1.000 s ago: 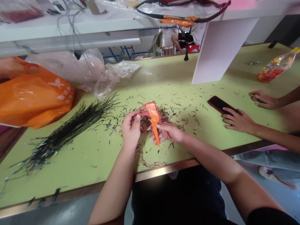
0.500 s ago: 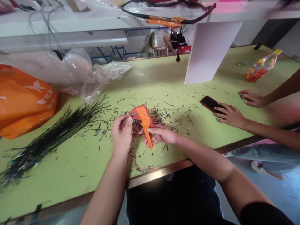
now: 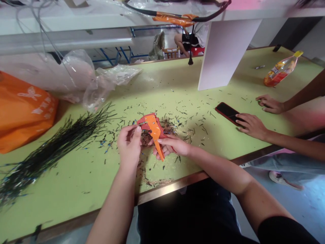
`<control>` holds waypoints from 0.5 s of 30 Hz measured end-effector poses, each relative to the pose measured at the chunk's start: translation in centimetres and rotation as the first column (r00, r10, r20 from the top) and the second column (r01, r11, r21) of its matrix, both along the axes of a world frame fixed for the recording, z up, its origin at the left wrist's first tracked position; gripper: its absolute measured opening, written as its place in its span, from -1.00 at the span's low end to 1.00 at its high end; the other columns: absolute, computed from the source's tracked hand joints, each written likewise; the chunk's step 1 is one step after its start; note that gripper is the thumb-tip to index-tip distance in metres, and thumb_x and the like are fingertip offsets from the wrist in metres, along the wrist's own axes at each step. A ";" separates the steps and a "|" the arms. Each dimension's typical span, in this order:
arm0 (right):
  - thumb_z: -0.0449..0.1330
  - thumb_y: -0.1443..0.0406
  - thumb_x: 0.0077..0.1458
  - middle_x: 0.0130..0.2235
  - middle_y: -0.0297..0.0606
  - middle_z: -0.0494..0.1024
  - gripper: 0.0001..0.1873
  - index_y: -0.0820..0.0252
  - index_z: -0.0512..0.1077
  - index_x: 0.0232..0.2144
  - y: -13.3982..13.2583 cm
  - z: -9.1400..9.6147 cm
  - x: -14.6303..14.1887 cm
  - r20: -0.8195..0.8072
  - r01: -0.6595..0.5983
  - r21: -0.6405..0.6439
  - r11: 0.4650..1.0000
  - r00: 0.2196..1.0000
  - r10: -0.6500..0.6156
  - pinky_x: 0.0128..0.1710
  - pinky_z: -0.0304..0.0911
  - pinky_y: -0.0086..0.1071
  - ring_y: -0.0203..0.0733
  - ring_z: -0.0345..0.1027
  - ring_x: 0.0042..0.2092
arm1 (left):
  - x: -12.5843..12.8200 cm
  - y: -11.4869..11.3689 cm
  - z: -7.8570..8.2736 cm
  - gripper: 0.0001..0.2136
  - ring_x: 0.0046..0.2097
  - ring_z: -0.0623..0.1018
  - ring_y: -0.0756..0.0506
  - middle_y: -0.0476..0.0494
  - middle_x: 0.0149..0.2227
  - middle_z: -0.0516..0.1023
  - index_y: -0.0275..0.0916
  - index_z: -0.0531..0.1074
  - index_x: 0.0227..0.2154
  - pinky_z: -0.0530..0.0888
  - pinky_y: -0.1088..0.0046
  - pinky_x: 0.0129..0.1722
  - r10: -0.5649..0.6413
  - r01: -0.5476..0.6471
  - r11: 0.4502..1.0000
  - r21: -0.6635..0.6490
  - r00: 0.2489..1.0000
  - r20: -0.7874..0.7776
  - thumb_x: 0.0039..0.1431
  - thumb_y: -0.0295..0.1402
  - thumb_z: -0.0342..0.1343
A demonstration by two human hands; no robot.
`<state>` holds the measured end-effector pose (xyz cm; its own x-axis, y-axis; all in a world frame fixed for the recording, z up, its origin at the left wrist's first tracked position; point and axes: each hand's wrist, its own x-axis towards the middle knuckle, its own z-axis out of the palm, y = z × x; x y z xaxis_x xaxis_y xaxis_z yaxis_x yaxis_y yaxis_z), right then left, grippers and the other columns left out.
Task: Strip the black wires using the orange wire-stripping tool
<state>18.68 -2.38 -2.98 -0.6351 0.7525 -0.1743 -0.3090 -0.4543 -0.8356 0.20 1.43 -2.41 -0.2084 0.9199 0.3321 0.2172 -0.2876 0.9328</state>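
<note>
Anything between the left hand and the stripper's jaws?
Nothing visible: the left hand pinches a thin wire right at the mouth of the orange wire stripper, which the right hand grips.

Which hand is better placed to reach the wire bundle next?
Left, probably: the left hand is nearer the bundle of black wires, while the right hand holds the orange wire stripper.

Readable text: none. The orange plastic bag (image 3: 25,112) bore a white butterfly emblem (image 3: 29,93) with white print nearby, too blurred to read. The plastic bottle (image 3: 280,73) at the bench's far end had a red-and-yellow label (image 3: 275,75) with printed lettering, too small to read. No brand or number could be made out.
</note>
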 end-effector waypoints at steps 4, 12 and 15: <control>0.16 0.10 0.37 -0.26 -0.20 0.66 -0.63 0.20 0.50 0.06 0.0 0.0 0.0 -0.012 -0.004 0.014 1.000 1.000 0.004 -0.31 0.54 -0.42 -0.24 0.59 -0.33 | -0.1 0.0 -0.2 -0.51 -0.57 0.30 0.08 0.06 -0.46 0.43 -0.20 0.47 -0.24 0.26 0.52 -0.62 -0.002 0.002 1.000 -0.005 1.000 0.000 0.11 0.17 0.28; 0.16 0.13 0.39 -0.23 -0.19 0.66 -0.66 0.20 0.49 0.05 -0.1 0.3 0.0 0.004 0.008 0.005 1.000 1.000 -0.008 -0.30 0.54 -0.42 -0.25 0.60 -0.33 | -0.1 0.0 -0.1 -0.51 -0.59 0.30 0.10 0.07 -0.48 0.43 -0.21 0.46 -0.25 0.24 0.53 -0.65 -0.012 0.012 1.000 0.013 1.000 0.004 0.11 0.16 0.29; 0.15 0.13 0.38 -0.24 -0.19 0.65 -0.66 0.21 0.49 0.05 -0.1 0.3 0.0 0.006 0.004 0.003 1.000 1.000 -0.004 -0.31 0.54 -0.42 -0.25 0.60 -0.33 | 0.0 0.0 0.0 -0.48 -0.61 0.29 0.10 0.09 -0.50 0.40 -0.21 0.45 -0.26 0.23 0.53 -0.65 -0.008 0.008 1.000 0.013 1.000 0.008 0.08 0.19 0.29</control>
